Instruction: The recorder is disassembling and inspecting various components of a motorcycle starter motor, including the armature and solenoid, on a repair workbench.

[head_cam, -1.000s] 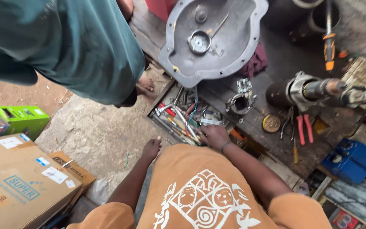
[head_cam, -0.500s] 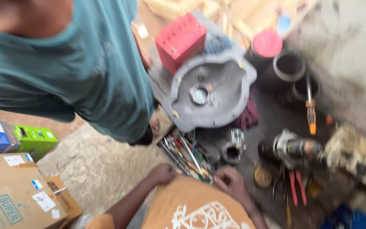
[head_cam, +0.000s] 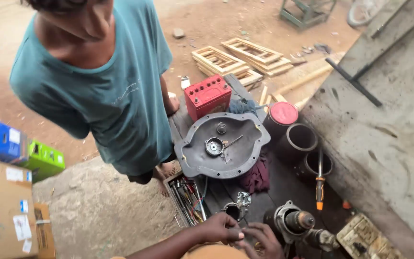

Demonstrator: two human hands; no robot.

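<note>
Small metal fitting (head_cam: 239,205) sits near the bottom by the tool tray (head_cam: 185,199), left hand (head_cam: 224,228) and right hand (head_cam: 260,238) pinching together just below it, so tiny bits could easily drop into the clutter.

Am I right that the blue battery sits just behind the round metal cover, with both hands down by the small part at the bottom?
Not quite: the battery is red, as the head view shows. It does sit behind the round metal cover, with the left hand and right hand low by the small part.
</note>
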